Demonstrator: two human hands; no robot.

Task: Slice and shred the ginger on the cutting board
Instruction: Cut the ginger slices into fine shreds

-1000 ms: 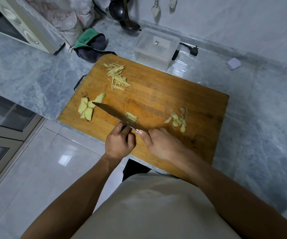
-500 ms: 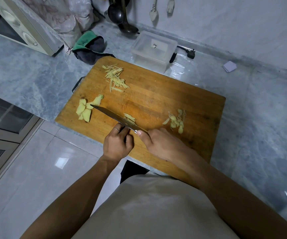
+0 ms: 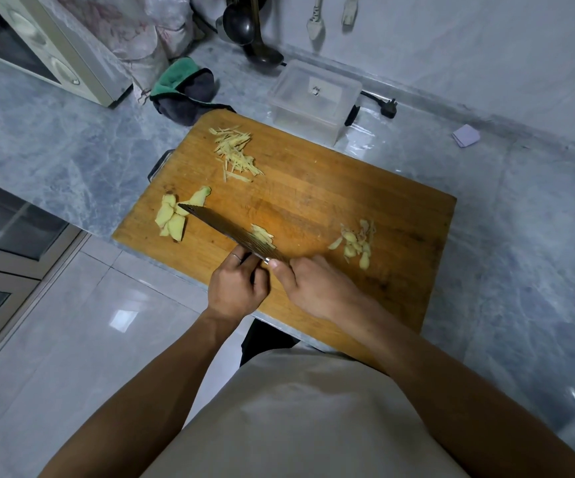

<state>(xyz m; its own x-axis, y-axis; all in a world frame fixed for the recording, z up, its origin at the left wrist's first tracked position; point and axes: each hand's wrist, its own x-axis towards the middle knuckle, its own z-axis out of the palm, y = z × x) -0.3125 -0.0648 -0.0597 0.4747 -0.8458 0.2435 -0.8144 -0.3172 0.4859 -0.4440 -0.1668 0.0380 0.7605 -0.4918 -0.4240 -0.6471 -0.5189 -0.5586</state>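
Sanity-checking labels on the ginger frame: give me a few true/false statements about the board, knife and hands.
1. The right hand holds the knife. True.
2. The shreds lie at the board's near edge. False: they lie toward the far edge, near the tub.
3. Unshredded slices lie by the knife tip. True.
4. The left hand rests on the counter, off the board. False: it is at the blade, fingers curled by the ginger being cut.
5. The tub sits on the board. False: it is on the counter behind it.
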